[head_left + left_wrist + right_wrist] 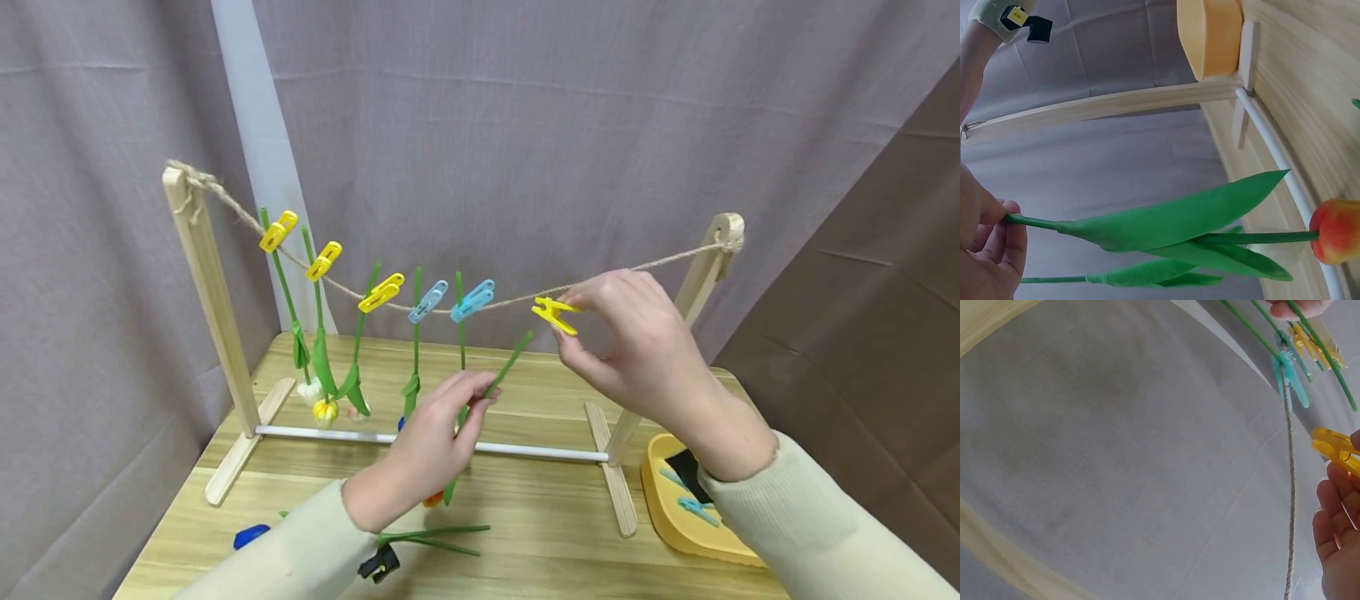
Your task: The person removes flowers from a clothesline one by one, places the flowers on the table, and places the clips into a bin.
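A: The left hand [438,437] pinches the thin green stem of a red-orange, artificial-looking tulip [1191,215]; the right hand [637,342] pinches a bright yellow plastic clothespin [553,316].

B: Where's the tulip's bloom? Only an orange patch shows below the left hand in the head view.

A: It hangs head-down. The left-wrist view shows it more fully, though cut off at the edge, with broad, smooth, pointed leaves above.

B: And the clothespin?

A: Near the coarse, twisted tan twine [517,300], apart from it in the right-wrist view, where the frame crops its handles.

B: Five flowers [321,358] hang there from yellow and pale blue clips [472,302]; a dark blue bloom [401,424] is nearly lost behind the left hand.

A: The ribbed pale-green sleeve [787,500] partly covers the round-cornered yellow-orange tray [666,517], so I can't identify the flat black piece [686,468] inside.
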`<state>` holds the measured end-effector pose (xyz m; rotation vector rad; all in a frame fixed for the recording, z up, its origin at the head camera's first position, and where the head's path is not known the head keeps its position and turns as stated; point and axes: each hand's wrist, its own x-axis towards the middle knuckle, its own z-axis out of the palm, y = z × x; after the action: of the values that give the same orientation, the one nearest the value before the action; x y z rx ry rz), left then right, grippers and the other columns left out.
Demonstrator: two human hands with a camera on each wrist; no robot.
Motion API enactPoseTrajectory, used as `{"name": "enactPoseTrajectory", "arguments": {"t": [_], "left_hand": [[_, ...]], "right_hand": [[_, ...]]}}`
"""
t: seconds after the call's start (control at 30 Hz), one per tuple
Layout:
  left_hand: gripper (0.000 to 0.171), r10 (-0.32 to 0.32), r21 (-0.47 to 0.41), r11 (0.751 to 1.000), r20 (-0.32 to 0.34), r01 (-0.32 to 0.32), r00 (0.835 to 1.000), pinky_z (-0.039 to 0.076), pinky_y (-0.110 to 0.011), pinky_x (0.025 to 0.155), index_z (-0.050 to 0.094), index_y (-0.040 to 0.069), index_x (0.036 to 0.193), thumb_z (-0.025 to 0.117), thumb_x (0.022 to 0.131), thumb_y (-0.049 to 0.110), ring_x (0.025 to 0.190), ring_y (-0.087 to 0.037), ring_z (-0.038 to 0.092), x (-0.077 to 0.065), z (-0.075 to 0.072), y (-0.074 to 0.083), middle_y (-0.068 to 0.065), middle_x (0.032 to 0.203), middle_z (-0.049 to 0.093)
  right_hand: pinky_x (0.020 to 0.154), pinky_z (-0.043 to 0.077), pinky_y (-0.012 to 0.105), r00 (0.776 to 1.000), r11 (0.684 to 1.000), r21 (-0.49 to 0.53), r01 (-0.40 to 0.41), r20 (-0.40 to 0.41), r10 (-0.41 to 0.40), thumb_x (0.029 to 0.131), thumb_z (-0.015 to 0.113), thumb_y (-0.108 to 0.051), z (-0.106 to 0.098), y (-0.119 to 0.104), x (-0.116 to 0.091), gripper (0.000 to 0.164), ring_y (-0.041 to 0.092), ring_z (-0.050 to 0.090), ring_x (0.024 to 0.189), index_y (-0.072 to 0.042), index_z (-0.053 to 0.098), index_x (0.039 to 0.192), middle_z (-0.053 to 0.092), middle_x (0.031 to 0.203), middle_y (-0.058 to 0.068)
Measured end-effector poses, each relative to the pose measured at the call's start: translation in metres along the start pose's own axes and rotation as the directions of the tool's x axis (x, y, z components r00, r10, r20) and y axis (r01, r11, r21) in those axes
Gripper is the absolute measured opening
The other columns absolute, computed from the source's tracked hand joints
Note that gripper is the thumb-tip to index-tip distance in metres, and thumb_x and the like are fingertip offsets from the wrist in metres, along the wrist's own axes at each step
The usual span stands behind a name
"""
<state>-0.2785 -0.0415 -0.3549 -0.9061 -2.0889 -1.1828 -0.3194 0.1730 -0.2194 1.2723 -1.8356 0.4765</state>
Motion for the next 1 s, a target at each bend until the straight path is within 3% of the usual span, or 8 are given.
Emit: {"name": "enactPoseTrajectory", "arguments": {"t": [0.27,0.5,0.7,1.0], "left_hand": [[0.027,0.092,0.098,0.991,0.016,-0.093,0.996,0.048,-0.017,0.085,0.060,0.000,0.117,0.056,0.092,-0.006,0.095,-0.013,0.060,-0.010,-0.005,-0.012,-0.006,0.103,0.063],[0.031,0.108,0.144,0.982,0.074,-0.118,0.991,0.049,-0.016,0.078,0.061,0.001,0.121,0.057,0.091,-0.006,0.089,-0.011,0.058,-0.018,-0.008,-0.020,-0.004,0.104,0.064],[0.033,0.062,0.212,0.972,0.161,-0.096,0.985,0.050,-0.019,0.074,0.063,0.006,0.121,0.059,0.090,-0.004,0.086,-0.008,0.057,-0.029,-0.014,-0.019,0.001,0.102,0.064],[0.031,0.046,0.362,0.919,0.296,-0.157,0.954,0.050,-0.026,0.082,0.067,0.010,0.117,0.061,0.088,-0.002,0.093,-0.013,0.057,-0.042,-0.022,-0.017,0.003,0.099,0.060]], "right_hand": [[0.074,0.044,0.039,0.999,0.999,0.010,0.038,-0.016,-0.038,0.085,0.057,-0.014,0.007,0.003,-0.016,0.021,0.025,0.059,0.077,0.002,0.061,0.098,0.064,0.089,0.008],[0.072,0.045,0.035,0.997,0.998,0.000,0.064,0.044,-0.064,0.086,0.055,-0.015,0.019,0.008,-0.044,0.022,0.022,0.059,0.080,0.001,0.062,0.099,0.064,0.095,0.005],[0.075,0.048,0.035,0.994,0.999,0.012,-0.031,0.107,0.030,0.085,0.054,-0.016,0.026,0.011,-0.068,0.022,0.020,0.059,0.082,-0.001,0.060,0.100,0.063,0.097,0.004],[0.071,0.051,0.036,0.971,0.989,-0.008,-0.149,0.189,0.148,0.088,0.054,-0.022,0.030,0.012,-0.097,0.027,0.018,0.062,0.080,-0.002,0.062,0.105,0.065,0.096,0.004]]}}
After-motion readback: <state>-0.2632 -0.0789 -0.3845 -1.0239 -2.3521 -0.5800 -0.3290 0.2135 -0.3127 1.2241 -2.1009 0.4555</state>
